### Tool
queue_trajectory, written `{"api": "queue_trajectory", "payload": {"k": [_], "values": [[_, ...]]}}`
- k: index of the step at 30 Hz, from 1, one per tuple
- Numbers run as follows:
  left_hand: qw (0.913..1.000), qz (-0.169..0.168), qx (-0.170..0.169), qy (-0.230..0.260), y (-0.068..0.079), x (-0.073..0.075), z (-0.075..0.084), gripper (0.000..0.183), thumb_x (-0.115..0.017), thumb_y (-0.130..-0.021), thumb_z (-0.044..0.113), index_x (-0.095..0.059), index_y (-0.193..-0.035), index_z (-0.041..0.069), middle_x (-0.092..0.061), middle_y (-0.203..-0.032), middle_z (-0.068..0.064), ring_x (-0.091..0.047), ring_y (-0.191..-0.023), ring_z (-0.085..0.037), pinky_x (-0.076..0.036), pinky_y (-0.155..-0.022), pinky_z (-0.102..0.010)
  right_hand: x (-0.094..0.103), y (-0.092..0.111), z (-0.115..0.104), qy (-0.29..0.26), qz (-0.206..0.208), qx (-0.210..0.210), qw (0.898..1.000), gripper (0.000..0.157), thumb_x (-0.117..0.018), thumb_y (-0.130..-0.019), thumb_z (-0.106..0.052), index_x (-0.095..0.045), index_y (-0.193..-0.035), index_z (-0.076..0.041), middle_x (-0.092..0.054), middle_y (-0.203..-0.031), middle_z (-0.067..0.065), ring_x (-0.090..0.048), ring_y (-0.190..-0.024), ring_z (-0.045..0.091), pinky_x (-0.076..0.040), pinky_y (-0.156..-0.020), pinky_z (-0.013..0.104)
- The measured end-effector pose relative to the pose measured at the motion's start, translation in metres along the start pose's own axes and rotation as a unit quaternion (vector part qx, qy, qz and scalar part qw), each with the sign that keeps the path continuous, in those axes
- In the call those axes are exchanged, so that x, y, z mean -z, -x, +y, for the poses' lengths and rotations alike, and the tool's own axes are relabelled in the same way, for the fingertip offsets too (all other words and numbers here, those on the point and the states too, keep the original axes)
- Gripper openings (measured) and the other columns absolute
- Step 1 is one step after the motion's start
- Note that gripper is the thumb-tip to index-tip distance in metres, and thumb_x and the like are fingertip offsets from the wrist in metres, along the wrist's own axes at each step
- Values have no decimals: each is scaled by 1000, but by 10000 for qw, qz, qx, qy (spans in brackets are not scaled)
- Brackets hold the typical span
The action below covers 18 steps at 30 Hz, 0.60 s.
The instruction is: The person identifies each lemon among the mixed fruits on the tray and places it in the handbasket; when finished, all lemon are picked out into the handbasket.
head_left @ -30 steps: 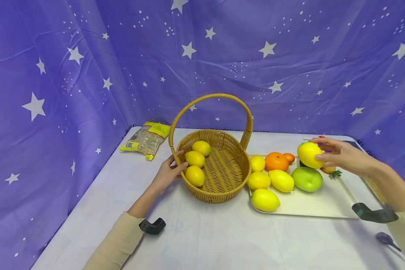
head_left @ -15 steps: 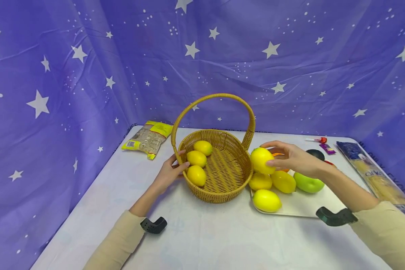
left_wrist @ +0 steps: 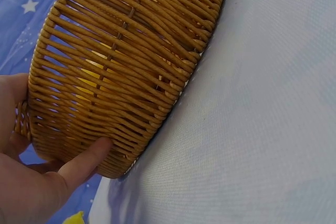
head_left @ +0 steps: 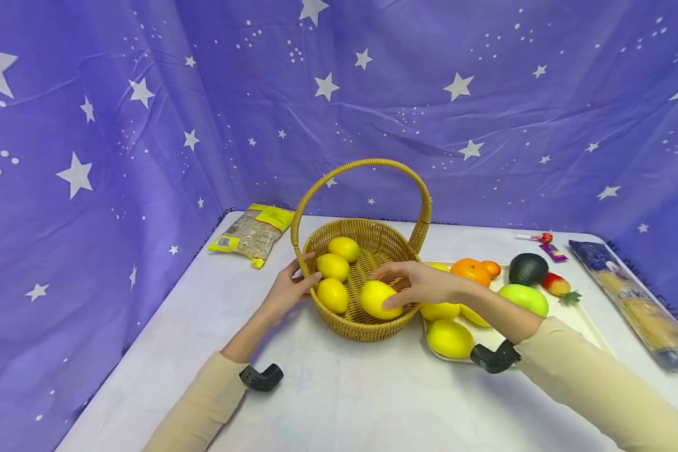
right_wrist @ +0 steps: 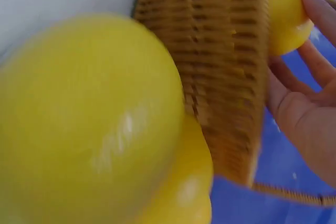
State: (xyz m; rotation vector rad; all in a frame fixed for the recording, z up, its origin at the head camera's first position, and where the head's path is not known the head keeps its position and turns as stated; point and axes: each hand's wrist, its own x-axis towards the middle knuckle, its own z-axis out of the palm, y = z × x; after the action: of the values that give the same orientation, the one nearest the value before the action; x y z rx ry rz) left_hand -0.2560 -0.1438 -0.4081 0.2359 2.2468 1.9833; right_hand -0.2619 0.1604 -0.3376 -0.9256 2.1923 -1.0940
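A brown wicker basket [head_left: 353, 329] with a tall hoop handle stands mid-table, three yellow lemons [head_left: 332, 296] along its left inner side. My left hand [head_left: 285, 294] grips its left rim; in the left wrist view the hand [left_wrist: 39, 184] has one digit pressed along the woven wall [left_wrist: 121, 61]. Inside the basket's right half, my right hand [head_left: 426, 285] holds another lemon [head_left: 377, 301] between thumb and fingers. The right wrist view shows this lemon [right_wrist: 286, 17] just past the rim, fingertips on it. Two large lemons [right_wrist: 94, 119] fill the near part of that view.
Right of the basket, a white tray [head_left: 579, 326] carries lemons [head_left: 449, 339], an orange [head_left: 470, 271], a green fruit [head_left: 525, 299], a dark avocado [head_left: 528, 270] and others. Behind lie a lollipop [head_left: 544, 238], a purple candy [head_left: 554, 252], a long bag [head_left: 633, 301] and, left, a yellow packet [head_left: 254, 232].
My right hand has carried the lemon leftward from above the tray, over the basket rim and into the basket. My left hand keeps its grip on the basket.
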Motion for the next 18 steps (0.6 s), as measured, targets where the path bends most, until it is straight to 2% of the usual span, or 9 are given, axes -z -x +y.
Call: {"api": "queue_trajectory", "payload": {"k": [7,12,18], "values": [[9999,-56,17,119,0,0,0,61,-58,-99,18,-29,-152,8,-35,-147,-27,-49,-124,-39,-56,-84,-40,-23,-30,-1,404,-483,-1,9980,53,-74,-88,-28,-54,-136,-14,-52,-136,5,-49,-125,29,-42,-103,44],[9999,-60,25,139,1,1,-1,61,-57,-99,17,-28,-152,8,-33,-149,-25,-48,-126,-39,-56,-84,-41,-30,-44,-1,635,-510,-104,9966,47,-74,-88,-26,-57,-132,-19,-55,-131,1,-50,-122,25,-45,-101,40],[9999,-49,-2,113,-1,1,-2,61,-59,-99,20,-32,-151,10,-34,-148,-24,-48,-126,-38,-56,-84,-40,-35,-51,-1,567,-505,-191,9969,48,-74,-88,-25,-57,-133,-16,-55,-132,3,-49,-123,27,-43,-102,40]]}}
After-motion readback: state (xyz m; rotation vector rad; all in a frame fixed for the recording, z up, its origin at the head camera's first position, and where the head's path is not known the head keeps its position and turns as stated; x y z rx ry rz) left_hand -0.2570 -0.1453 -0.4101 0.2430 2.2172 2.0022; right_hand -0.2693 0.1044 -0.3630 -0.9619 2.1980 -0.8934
